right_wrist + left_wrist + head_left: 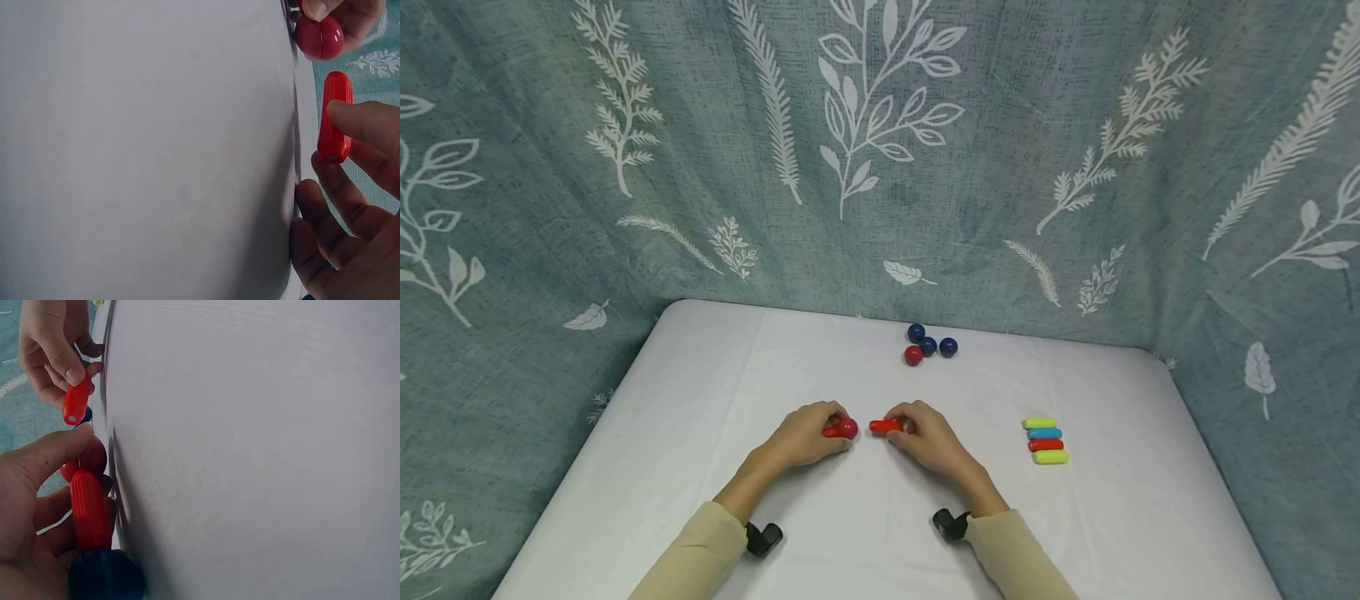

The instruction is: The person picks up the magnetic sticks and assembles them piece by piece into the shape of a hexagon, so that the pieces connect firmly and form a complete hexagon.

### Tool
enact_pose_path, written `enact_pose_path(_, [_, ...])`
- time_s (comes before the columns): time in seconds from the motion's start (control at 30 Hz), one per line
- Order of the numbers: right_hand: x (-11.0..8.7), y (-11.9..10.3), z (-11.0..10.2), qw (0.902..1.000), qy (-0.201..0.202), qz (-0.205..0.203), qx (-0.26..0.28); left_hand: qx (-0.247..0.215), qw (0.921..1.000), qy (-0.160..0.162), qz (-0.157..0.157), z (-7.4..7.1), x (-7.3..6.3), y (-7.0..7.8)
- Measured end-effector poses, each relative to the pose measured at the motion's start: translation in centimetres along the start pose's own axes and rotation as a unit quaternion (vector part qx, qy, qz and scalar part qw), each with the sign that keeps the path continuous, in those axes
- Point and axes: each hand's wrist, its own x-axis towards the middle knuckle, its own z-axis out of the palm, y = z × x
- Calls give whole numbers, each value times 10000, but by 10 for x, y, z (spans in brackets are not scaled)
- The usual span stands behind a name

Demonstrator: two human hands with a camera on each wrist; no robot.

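Observation:
My left hand pinches a round red bead between thumb and fingers. Behind that bead, in the left wrist view, come a ribbed red tube bead and a dark blue round thing, lined up end to end. A thin line that looks like string shows by the round bead. Just to the right, my right hand pinches another red tube bead by thumb and fingers; a hole shows in its end. A small gap separates this tube from the round red bead.
Toward the back of the white table sit several dark blue round beads and one red round bead. To the right lies a column of tube beads: yellow-green, red and blue. A patterned curtain hangs behind.

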Motion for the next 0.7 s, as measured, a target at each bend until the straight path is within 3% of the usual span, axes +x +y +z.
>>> enact_pose_path(0.27, [5,-8,7,9997,-76,-241,-74,-73,9999,-6,82,-1,-1,-2])
enact_pose_path(0.7, [11,-13,14,9994,-148,-249,-167,-55,9999,-42,76,-4,0,-2])
